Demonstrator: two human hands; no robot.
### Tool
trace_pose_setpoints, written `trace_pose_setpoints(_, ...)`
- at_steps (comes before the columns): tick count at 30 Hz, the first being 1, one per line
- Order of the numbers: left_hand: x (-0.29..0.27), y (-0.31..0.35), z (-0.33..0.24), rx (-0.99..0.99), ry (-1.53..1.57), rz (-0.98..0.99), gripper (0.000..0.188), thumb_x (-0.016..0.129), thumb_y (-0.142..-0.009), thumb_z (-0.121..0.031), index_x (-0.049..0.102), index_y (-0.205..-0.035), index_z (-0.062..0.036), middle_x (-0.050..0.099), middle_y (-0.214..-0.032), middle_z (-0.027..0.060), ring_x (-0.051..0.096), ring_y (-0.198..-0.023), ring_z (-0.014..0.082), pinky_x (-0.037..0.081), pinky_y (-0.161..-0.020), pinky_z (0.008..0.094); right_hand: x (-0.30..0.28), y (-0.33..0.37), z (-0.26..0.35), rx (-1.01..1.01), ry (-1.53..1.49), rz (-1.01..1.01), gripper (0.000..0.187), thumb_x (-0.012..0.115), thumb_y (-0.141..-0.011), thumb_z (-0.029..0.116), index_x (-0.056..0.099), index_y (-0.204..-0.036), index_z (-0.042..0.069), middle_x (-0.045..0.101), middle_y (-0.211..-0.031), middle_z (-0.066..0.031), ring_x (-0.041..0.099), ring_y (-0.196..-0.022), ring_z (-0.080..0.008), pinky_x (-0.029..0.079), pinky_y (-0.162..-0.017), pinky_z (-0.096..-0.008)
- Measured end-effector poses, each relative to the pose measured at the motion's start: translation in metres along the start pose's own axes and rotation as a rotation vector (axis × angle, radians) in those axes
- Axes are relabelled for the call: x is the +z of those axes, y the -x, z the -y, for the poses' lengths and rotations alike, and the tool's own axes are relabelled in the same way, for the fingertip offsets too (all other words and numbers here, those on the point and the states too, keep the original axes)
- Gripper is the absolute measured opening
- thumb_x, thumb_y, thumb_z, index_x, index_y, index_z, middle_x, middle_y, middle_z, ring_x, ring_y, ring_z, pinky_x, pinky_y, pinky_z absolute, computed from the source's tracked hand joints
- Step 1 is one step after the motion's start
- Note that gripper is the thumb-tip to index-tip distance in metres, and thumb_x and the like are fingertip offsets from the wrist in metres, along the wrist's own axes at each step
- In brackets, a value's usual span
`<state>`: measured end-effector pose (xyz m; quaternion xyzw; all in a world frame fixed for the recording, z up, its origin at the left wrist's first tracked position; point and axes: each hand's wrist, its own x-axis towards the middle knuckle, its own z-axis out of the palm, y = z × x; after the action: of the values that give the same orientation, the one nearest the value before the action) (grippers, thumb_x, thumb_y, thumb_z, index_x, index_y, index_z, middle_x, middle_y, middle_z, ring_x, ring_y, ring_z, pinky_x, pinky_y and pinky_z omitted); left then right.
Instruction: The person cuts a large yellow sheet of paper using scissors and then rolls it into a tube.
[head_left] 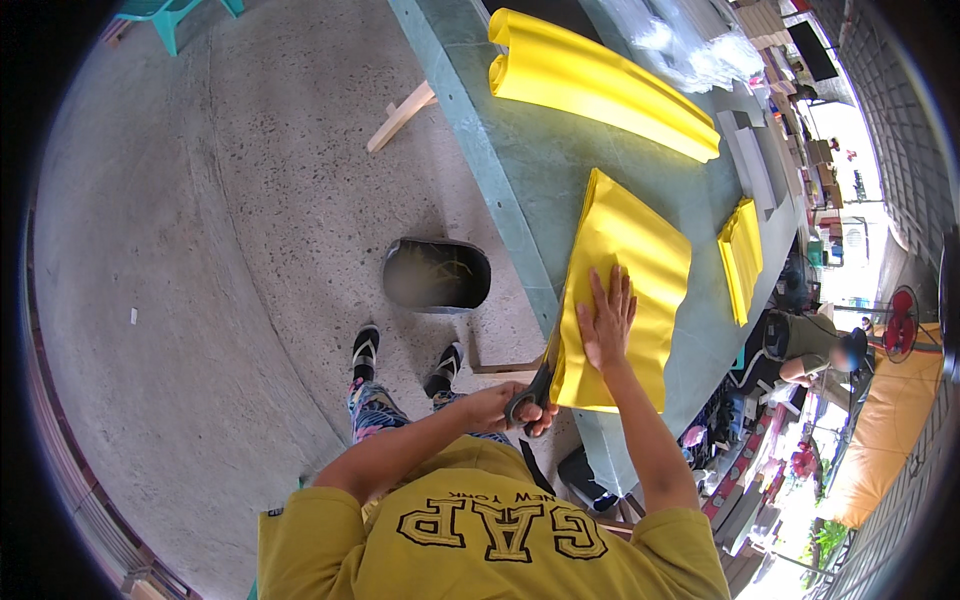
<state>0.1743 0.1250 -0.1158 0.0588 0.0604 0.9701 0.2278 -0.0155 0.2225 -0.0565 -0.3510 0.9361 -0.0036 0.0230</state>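
A stack of yellow sheets (640, 260) lies on the green table, its left edge along the table's edge. My right hand (607, 318) rests flat on top of it, fingers spread. At the stack's near left corner, my left hand (515, 407) grips black-handled scissors (537, 392) by the loops. Their blades point away from me along the stack's left edge; whether they are parted is too hard to see. Farther off lies a loosely rolled yellow sheet (600, 90). A smaller folded yellow bundle (741, 262) sits to the right.
Below the table's left edge, a dark bin (438, 275) holding thin yellow strips stands on the concrete floor. The green table (480, 150) has clear plastic wrap (690, 50) at its far end. Another person (805, 345) bends over beyond its right side, near a red fan (901, 322).
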Motion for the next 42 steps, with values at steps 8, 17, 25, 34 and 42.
trace_pose_setpoints(8,-0.007,0.021,0.016,-0.038,-0.066,-0.080,0.044,0.073,-0.071,-0.027,0.055,-0.102,-0.0020,0.058,-0.087,0.0036,0.053,-0.079,0.0141,0.041,-0.069,0.0268,-0.012,-0.015,0.015,0.132,-0.030,-0.057,0.040,0.051,-0.084,0.033,0.048,-0.120,0.016,0.042,-0.119,-0.0129,0.037,-0.112,-0.0326,0.026,-0.095,-0.0470)
trace_pose_setpoints(17,-0.017,0.013,0.028,0.090,0.078,-0.179,0.042,0.069,-0.072,-0.031,0.057,-0.101,-0.0034,0.058,-0.088,0.0045,0.051,-0.079,0.0130,0.037,-0.072,0.0250,0.005,-0.021,0.011,0.012,-0.079,-0.205,0.044,0.046,-0.087,0.035,0.044,-0.124,0.012,0.033,-0.135,-0.0129,0.026,-0.127,-0.0325,0.016,-0.103,-0.0489)
trace_pose_setpoints(25,0.000,-0.002,0.001,0.055,-0.062,-0.326,0.031,0.068,-0.074,-0.025,0.060,-0.091,-0.0004,0.059,-0.082,0.0038,0.053,-0.073,0.0096,0.039,-0.062,0.0205,0.002,-0.019,0.009,0.002,-0.061,-0.134,0.049,0.043,-0.087,0.037,0.039,-0.131,0.016,0.029,-0.140,-0.0119,0.023,-0.130,-0.0321,0.013,-0.105,-0.0508)
trace_pose_setpoints(34,-0.013,-0.006,0.013,0.119,0.151,-0.298,0.031,0.067,-0.073,-0.018,0.057,-0.094,0.0014,0.059,-0.084,0.0060,0.056,-0.075,0.0131,0.044,-0.068,0.0235,0.000,-0.021,0.010,-0.024,-0.094,-0.151,0.049,0.044,-0.087,0.034,0.038,-0.132,0.015,0.029,-0.141,-0.0115,0.024,-0.130,-0.0341,0.014,-0.105,-0.0482)
trace_pose_setpoints(42,-0.004,-0.004,0.006,0.103,0.023,-0.280,0.030,0.069,-0.074,-0.021,0.058,-0.091,0.0014,0.059,-0.079,0.0058,0.057,-0.070,0.0145,0.044,-0.065,0.0262,0.002,-0.022,0.009,-0.016,-0.089,-0.141,0.051,0.044,-0.087,0.034,0.037,-0.133,0.016,0.027,-0.142,-0.0113,0.022,-0.131,-0.0335,0.014,-0.105,-0.0489)
